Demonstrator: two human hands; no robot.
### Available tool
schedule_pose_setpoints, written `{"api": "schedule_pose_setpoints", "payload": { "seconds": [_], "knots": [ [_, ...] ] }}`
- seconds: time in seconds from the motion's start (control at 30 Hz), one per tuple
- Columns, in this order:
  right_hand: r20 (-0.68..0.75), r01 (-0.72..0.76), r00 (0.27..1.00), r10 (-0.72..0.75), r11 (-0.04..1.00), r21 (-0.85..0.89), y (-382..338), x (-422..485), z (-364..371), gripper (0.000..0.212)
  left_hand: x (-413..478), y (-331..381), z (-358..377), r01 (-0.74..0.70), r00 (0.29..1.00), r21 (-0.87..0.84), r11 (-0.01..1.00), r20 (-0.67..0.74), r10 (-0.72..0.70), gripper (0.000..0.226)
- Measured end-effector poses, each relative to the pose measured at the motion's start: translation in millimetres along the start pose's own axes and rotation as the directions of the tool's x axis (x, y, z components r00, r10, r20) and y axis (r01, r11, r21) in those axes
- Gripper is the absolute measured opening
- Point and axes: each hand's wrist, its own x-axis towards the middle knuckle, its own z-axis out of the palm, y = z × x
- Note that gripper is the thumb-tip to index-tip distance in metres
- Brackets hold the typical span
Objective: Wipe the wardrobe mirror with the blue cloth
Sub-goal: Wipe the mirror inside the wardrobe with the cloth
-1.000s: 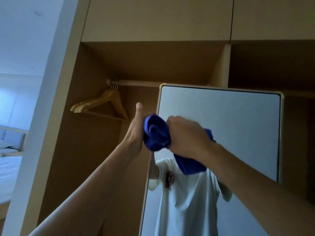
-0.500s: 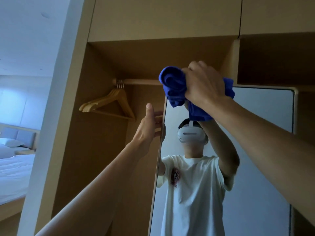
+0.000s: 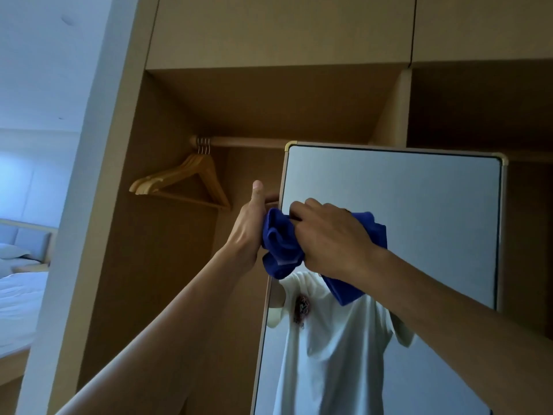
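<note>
Both bare forearms reach up and forward from the lower edge of the view. The right hand [image 3: 332,235] is closed in a fist around one bunched deep-blue cloth [image 3: 281,244], knuckles toward the camera, pressing it against the glass near the left edge of the tall rectangular wardrobe mirror with a thin pale frame [image 3: 419,205]. One end of the cloth bulges out left of the fist and another hangs below the wrist. The left hand [image 3: 250,226] grips the mirror's left frame edge, thumb pointing up, fingers curled behind the frame and mostly hidden; it touches the cloth's bulge. In the open light-wood wardrobe [image 3: 269,100], one wooden rail [image 3: 245,142] carries three wooden hangers [image 3: 185,184] bunched together. A white bed [image 3: 18,301] shows at far left. The mirror reflects a white T-shirt.
</note>
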Motion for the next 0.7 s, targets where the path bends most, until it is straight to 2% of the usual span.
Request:
{"api": "schedule_pose_setpoints", "payload": {
  "seconds": [0.13,0.23,0.3,0.33,0.47,0.53,0.63,0.7],
  "knots": [
    [-0.019,0.024,1.000,-0.025,0.999,-0.034,11.8,1.6,-13.0,0.026,-4.9,3.4,0.0,-0.042,0.999,0.082,0.996,0.005,0.041,0.057],
    [-0.175,-0.159,0.974,0.147,0.986,-0.056,42.7,13.4,-32.7,0.026,-9.3,-2.0,-2.2,-0.023,0.998,0.148,0.989,0.060,0.015,0.058],
    [-0.246,-0.293,0.927,0.283,0.956,-0.007,59.1,19.9,-40.4,0.026,-14.7,-10.4,-4.1,0.028,0.996,0.119,0.993,0.081,-0.038,0.054],
    [-0.252,-0.309,0.920,0.299,0.951,0.002,60.1,21.0,-39.2,0.027,-17.4,-13.2,-4.5,0.045,0.995,0.083,0.996,0.084,-0.052,0.057],
    [-0.197,-0.161,0.968,0.156,0.987,-0.007,22.6,1.7,-4.3,0.032,-21.0,-13.6,-3.4,0.086,0.993,-0.025,0.996,0.079,-0.084,0.066],
    [-0.150,-0.094,0.984,0.095,0.995,0.012,0.0,-17.5,17.7,0.034,-20.9,-14.8,-3.9,0.124,0.989,-0.062,0.990,0.092,-0.118,0.062],
    [-0.034,-0.023,0.999,0.025,0.999,0.047,-30.2,-49.1,46.0,0.028,-25.7,-21.2,-3.7,0.109,0.989,-0.010,0.994,0.106,-0.107,0.054],
    [0.041,0.067,0.997,-0.067,0.998,0.021,-50.2,-73.8,61.7,0.027,-26.9,-25.5,-3.9,0.075,0.993,0.042,0.996,0.084,-0.079,0.039]
  ]
}}
